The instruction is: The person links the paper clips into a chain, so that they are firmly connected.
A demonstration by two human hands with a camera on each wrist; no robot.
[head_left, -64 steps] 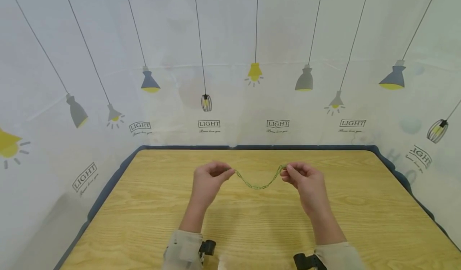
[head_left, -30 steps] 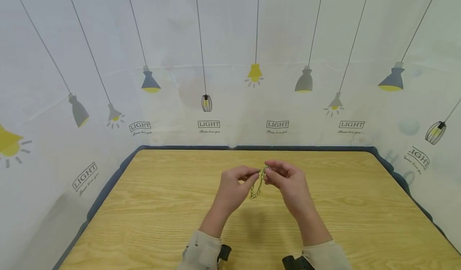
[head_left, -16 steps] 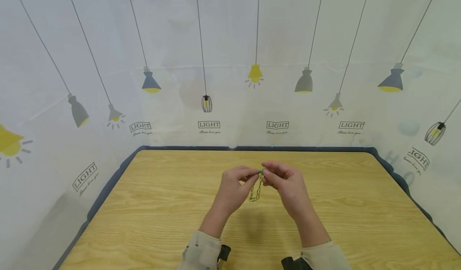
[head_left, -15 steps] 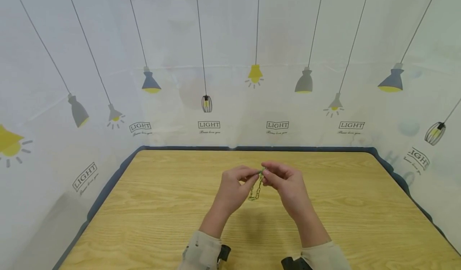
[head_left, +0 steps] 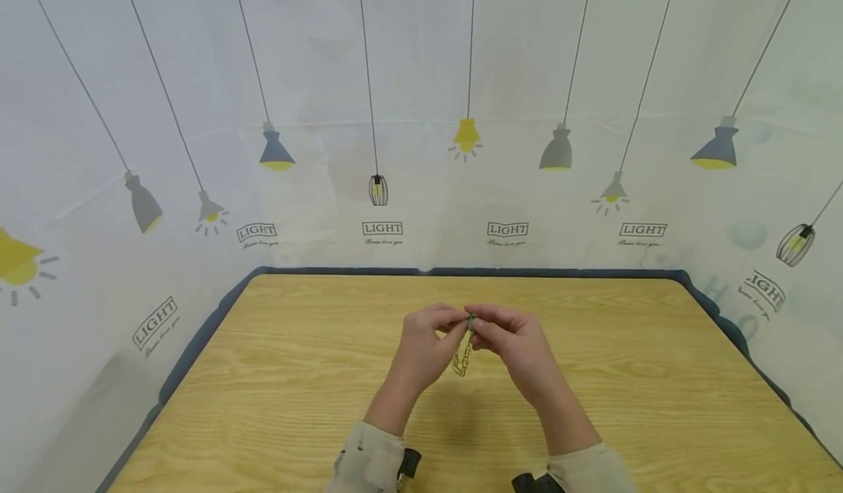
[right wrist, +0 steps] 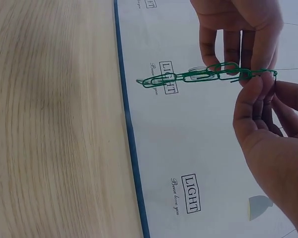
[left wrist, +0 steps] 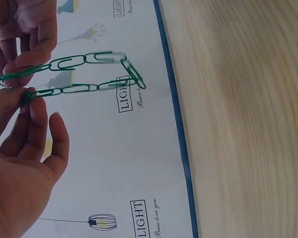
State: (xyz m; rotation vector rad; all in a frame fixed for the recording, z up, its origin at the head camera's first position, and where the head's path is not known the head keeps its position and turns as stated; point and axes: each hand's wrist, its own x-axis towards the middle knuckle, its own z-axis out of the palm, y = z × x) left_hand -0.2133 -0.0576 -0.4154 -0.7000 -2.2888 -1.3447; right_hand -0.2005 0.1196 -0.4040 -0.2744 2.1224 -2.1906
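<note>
A chain of green paper clips (head_left: 461,361) hangs in a narrow loop below both hands, above the table. My left hand (head_left: 426,343) pinches one end of the paper clip chain (left wrist: 79,89) between thumb and fingertips. Right against it, my right hand (head_left: 514,339) pinches the other end. In the right wrist view the chain (right wrist: 198,75) runs out from between the fingertips of the two hands, which meet. Whether the two end clips are linked is hard to tell, as fingers partly hide them.
Beneath the hands lies a wooden table (head_left: 296,376) with a dark blue border (head_left: 356,269) along its far side. A pale backdrop (head_left: 421,61) printed with hanging lamps stands behind and at both sides. Black wrist devices (head_left: 410,462) sit by the cuffs.
The hands came together from well apart, so the stretched paper clip chain now dangles as a loop. Lately my right hand shifted slightly left and down, up against the left fingertips.
</note>
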